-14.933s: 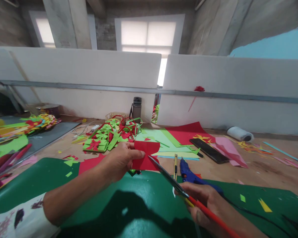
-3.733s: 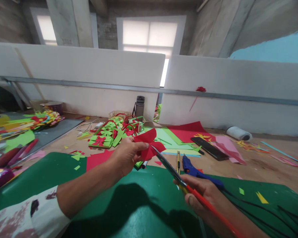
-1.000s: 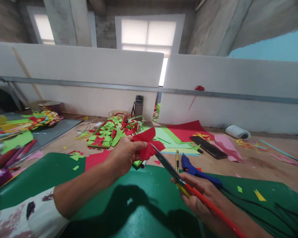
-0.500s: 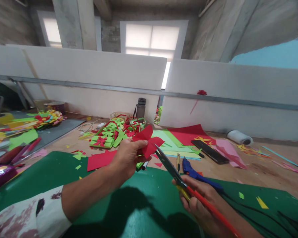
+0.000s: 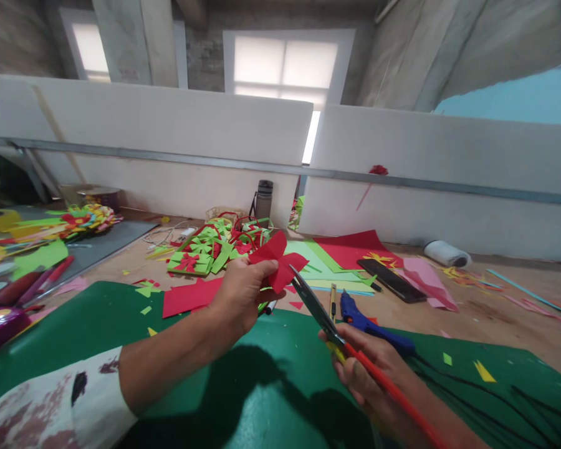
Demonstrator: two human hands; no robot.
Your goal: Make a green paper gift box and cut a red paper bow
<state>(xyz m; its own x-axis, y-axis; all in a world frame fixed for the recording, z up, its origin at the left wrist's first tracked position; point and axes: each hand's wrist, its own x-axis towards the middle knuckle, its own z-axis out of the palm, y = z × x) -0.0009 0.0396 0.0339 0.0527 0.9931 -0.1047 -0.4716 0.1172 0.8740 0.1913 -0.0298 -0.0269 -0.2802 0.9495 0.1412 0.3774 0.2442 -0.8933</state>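
Note:
My left hand pinches a red paper flower shape with broad petals, held above the green mat. In my right hand is a pair of scissors with red and yellow handles. The blades point up and left, their tips at the lower right petal of the paper; I cannot tell whether they touch it. Behind my left wrist lies a flat red paper piece. A blue glue gun rests just beyond my right hand, beside a yellow utility knife.
Green and red paper pieces are piled behind my left hand, near a grey bottle. A black phone lies by red paper sheets at right. Colourful paper strips and a purple tool occupy the left side. Black cords cross the mat.
The view has shifted slightly, so the background sits a little higher and further left. Both hands keep nearly the same pose, with the scissor tips still by the red paper.

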